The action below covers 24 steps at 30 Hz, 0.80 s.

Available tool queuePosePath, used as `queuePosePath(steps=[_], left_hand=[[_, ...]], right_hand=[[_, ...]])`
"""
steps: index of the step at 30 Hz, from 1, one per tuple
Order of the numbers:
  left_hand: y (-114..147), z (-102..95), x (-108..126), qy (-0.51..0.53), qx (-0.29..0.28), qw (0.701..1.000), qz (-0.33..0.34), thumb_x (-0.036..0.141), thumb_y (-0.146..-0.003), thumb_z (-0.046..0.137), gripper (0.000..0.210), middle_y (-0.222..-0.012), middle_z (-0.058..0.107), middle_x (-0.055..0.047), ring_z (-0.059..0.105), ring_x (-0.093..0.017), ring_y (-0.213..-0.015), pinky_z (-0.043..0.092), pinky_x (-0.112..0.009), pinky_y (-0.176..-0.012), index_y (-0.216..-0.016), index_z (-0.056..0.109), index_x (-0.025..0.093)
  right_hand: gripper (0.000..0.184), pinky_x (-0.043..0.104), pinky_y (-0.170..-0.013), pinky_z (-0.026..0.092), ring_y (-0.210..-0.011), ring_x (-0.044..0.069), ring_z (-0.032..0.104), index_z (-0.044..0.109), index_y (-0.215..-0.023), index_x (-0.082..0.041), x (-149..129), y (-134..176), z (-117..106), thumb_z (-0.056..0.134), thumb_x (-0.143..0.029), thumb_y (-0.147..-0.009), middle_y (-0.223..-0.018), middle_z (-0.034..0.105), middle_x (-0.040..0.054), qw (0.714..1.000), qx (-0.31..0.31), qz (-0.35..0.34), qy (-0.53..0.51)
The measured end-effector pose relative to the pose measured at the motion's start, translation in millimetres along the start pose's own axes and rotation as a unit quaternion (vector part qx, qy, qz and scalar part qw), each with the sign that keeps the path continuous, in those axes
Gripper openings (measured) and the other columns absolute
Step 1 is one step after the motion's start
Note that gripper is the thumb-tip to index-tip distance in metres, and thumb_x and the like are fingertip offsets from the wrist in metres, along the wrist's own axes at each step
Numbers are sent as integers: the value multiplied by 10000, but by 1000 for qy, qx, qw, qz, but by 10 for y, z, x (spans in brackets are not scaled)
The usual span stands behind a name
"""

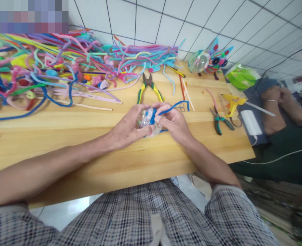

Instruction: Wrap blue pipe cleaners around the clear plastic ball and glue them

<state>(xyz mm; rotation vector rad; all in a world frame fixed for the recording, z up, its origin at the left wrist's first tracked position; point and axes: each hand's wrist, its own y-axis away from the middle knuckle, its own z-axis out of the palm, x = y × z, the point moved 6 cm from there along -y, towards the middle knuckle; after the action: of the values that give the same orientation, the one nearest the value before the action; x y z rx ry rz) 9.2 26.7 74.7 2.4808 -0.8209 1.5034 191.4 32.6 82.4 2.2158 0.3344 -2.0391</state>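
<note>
Between both hands, over the near part of the wooden table, is a small clear plastic ball or bottle [146, 118] with colourful bits inside. My left hand [132, 126] is closed round its left side. A blue pipe cleaner [173, 108] is wrapped across its middle, one bent end sticking out to the right and another piece showing below. My right hand [175, 124] pinches this pipe cleaner between thumb and finger against the clear object. Just beyond the hands lie pliers [148, 84] with green and yellow handles, their handles spread.
Pipe cleaners in many colours [146, 54] heap along the back and left. A finished-looking animal figure [216, 61] stands at the back right. Smaller pliers [220, 121], a yellow glue gun [233, 102] and a white box [250, 123] lie right. Another person's arms [271, 102] rest beyond.
</note>
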Motion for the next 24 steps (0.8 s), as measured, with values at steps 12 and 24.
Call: queuePosePath(steps=[12,24], left_hand=[[27,25,35,-2,10,991,136,411,-1016,727,641,-1540,597,-148,594,-333,-1460,525,-521,-1250,-1578,467,249],[36,41,44,15,18,984,175,389,-1022,747,672,-1588,566,-165,558,-355,-1522,499,-572,-1289,-1613,448,275]], right_hand=[[231,389,-1074,564,-1219,240,697,744,-880,-247,9,-49,-101,890,-420,-832,-1334,747,54,1000,8,30,4],[432,353,-991,592,-1083,203,712,730,-909,-259,34,-78,-119,959,-604,-786,-1267,770,31,999,-3,48,-2]])
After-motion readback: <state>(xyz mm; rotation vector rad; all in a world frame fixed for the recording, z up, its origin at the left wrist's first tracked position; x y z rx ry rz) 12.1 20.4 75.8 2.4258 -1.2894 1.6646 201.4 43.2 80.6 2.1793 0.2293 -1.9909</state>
